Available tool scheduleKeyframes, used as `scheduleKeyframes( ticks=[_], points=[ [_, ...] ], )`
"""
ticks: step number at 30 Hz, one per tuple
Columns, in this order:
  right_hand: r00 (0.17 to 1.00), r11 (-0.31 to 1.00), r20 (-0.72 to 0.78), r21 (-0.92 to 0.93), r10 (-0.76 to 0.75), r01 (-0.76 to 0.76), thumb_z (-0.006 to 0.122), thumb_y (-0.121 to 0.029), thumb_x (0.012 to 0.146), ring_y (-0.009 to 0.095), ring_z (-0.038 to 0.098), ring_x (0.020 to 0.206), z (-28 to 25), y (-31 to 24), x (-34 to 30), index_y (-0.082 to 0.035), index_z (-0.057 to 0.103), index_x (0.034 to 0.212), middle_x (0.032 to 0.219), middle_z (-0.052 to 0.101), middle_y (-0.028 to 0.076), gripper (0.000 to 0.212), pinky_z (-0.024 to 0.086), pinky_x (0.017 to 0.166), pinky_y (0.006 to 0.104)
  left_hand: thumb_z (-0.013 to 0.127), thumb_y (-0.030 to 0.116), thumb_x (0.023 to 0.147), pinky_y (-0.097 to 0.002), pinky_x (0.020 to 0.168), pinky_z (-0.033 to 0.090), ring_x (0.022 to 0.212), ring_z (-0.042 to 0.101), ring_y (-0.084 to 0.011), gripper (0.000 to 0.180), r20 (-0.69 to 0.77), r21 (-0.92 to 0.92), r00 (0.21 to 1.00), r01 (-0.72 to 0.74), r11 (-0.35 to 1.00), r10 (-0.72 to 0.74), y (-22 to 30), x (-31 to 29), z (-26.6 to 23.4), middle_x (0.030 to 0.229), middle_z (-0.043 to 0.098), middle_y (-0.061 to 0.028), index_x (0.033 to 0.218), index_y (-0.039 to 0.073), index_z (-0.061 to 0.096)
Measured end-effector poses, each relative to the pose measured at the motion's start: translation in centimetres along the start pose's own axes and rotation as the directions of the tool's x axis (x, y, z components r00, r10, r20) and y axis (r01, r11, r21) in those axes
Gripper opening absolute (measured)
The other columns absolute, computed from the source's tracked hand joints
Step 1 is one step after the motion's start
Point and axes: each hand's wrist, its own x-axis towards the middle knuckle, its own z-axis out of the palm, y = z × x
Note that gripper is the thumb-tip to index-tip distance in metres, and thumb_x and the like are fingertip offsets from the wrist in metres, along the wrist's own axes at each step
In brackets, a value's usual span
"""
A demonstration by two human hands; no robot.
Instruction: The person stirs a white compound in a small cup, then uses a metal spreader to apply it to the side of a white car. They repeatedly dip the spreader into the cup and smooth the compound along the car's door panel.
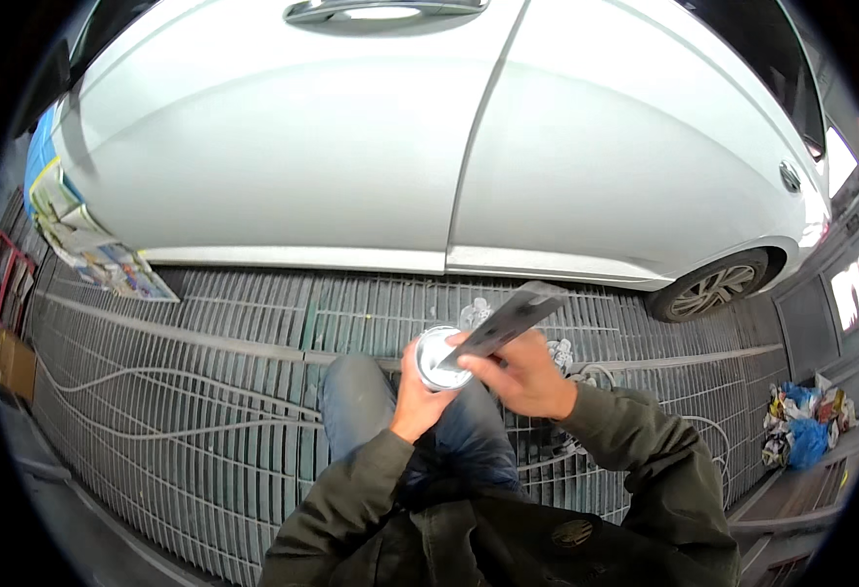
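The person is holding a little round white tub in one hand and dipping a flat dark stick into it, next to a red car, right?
Not quite: the car is white, not red, as the head view shows. The rest holds: the left hand holds the small round white tub, and the right hand dips the flat dark stick into it.

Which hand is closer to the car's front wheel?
Right. The right hand, holding the flat stick, sits nearer the wheel; the left hand, gripping the small can, is farther away.

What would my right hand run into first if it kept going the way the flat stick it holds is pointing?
Probably the white car. The right hand holds a flat dark stick angled up and right from the small tin, toward the lower door panel. Depth is unclear.
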Motion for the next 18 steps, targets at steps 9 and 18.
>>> scheduleKeyframes(
  ticks=[9, 18],
  points=[
    [0.987, 0.998, -0.154, 0.052, 0.042, -0.035, 0.067, -0.008, 0.089, 0.02, 0.067, 0.072, -0.4, 0.2, 0.8, 0.0, 0.07, 0.106, 0.093, 0.072, 0.012, 0.019, 0.052, 0.066, 0.0322, 0.086, 0.005, 0.068, -0.0346, 0.097, 0.048, 0.113, 0.058, -0.0202, 0.07, -0.089, 0.21, 0.995, -0.033, 0.977, 0.053, -0.7, 0.2, -0.5, 0.122, 0.057, -0.0102, 0.124, 0.003, 0.044],
    [0.987, 0.988, -0.087, 0.083, 0.137, -0.13, 0.064, -0.004, 0.091, 0.015, 0.063, 0.074, -0.3, 0.6, 0.4, -0.001, 0.069, 0.11, 0.087, 0.068, 0.007, 0.019, 0.048, 0.064, 0.0294, 0.088, 0.011, 0.063, -0.0351, 0.097, 0.045, 0.112, 0.057, -0.0218, 0.073, -0.114, 0.008, 0.991, 0.066, 0.998, -0.064, 1.1, 0.7, -0.7, 0.119, 0.058, -0.0123, 0.123, 0.003, 0.047]
  ],
)
